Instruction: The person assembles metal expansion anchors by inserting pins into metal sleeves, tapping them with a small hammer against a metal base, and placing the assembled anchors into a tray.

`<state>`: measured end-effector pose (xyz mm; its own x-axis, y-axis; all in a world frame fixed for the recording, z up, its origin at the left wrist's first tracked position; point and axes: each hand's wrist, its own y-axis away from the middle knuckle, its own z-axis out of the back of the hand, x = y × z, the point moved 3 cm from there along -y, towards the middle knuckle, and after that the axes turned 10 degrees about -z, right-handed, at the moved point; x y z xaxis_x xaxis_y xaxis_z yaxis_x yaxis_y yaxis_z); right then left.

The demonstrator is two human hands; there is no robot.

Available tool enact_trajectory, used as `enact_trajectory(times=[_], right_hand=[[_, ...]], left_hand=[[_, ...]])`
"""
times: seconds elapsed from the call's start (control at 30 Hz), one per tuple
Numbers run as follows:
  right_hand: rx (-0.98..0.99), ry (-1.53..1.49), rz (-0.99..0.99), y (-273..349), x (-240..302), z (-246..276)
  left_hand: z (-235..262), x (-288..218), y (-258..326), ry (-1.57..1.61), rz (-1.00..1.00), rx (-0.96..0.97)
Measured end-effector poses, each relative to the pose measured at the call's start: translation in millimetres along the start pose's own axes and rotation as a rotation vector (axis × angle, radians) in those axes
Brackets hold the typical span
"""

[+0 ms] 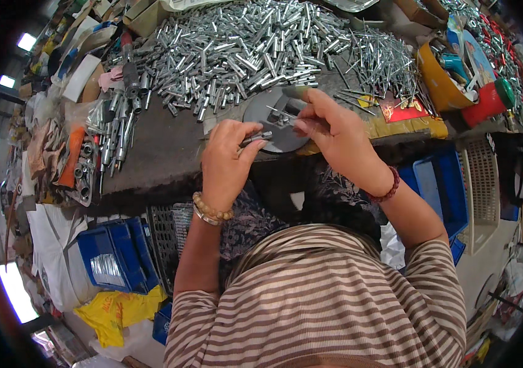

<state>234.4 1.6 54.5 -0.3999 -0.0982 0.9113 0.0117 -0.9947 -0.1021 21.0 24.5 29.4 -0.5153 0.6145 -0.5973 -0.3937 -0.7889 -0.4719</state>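
Note:
My left hand (pixel 228 153) pinches a short silver metal tube (pixel 260 138) between thumb and fingers, its open end pointing right. A short gap away, my right hand (pixel 332 126) is closed on a thin metal rod (pixel 278 111), whose tip points left. Beneath both hands lies a round grey disc (pixel 255 110) at the bench's near edge. Small metal parts (pixel 280 119) rest on the disc, partly hidden by my right fingers. A dark covering shows on a right fingertip. Beyond the disc spreads a large heap of silver metal tubes (pixel 243 49).
Thin rods (pixel 384 61) lie piled at the right, near a yellow container (pixel 436 76) and a red jar with a green lid (pixel 488 101). Orange-handled tools and sockets (pixel 83 165) crowd the left. Blue crates (pixel 117 251) stand below the bench on both sides.

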Motion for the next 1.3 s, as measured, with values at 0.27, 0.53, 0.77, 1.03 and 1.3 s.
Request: enact_trajectory(times=[0.27,0.53,0.77,1.03,1.3], right_hand=[[0.160,-0.521,-0.181,-10.6,-12.7,-17.0],[0.073,-0.286,-0.030,-13.1,-19.6,-24.6],[0.065,-0.191,-0.175,-3.4,-20.6,-15.8],[0.018,0.352,0.130,0.4,-16.5,-2.0],[-0.116,0.707,0.455,1.0,-8.7,-9.7]], left_hand=[[0.9,1.5,0.8,-0.077,-0.082,0.020],[-4.3,7.8,1.1,-0.026,-0.033,0.011],[-3.6,7.9,4.8,0.013,-0.033,-0.005],[-3.7,4.7,7.2,-0.028,-0.095,-0.014],[-4.4,5.0,8.4,-0.007,-0.078,-0.010]])
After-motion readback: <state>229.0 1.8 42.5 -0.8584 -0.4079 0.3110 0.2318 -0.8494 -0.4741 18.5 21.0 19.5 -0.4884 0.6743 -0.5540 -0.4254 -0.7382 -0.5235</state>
